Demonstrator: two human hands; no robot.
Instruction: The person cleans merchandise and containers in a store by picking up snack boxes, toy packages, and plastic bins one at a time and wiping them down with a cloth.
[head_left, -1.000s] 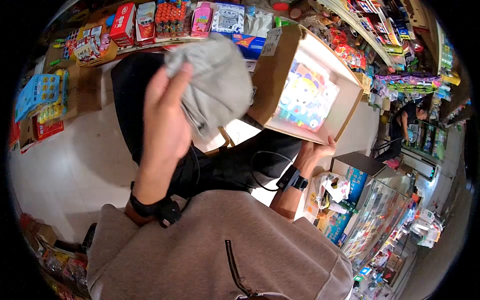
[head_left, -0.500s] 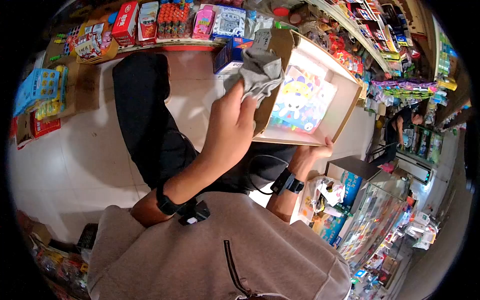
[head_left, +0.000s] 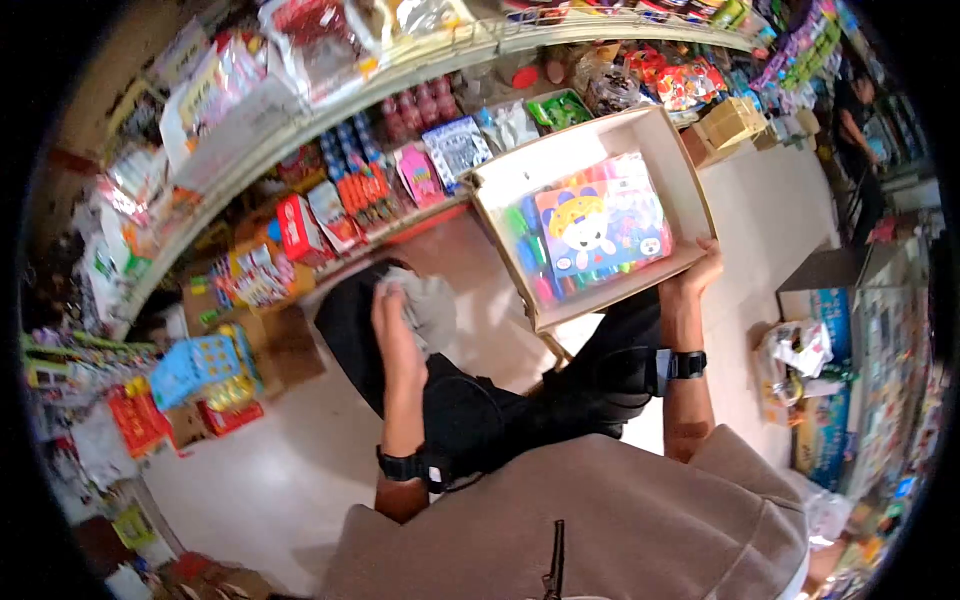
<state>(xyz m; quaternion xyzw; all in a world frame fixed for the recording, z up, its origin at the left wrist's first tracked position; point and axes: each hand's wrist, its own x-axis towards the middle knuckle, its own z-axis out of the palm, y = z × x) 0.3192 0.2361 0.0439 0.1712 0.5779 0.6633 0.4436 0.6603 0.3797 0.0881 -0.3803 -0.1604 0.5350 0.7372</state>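
The left hand (head_left: 398,338), fingers fairly straight, has hold of a grey cloth (head_left: 430,308). The right hand (head_left: 698,270) grips the near right corner of an open box (head_left: 602,288) containing colourful packets (head_left: 600,228).

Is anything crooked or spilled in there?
A little crooked: inside the open cardboard box with pale insides, the blue cartoon-face packet isn't lined up with the sides. It lies over bright, colourful items that poke out at its left. I can't see anything spilled.
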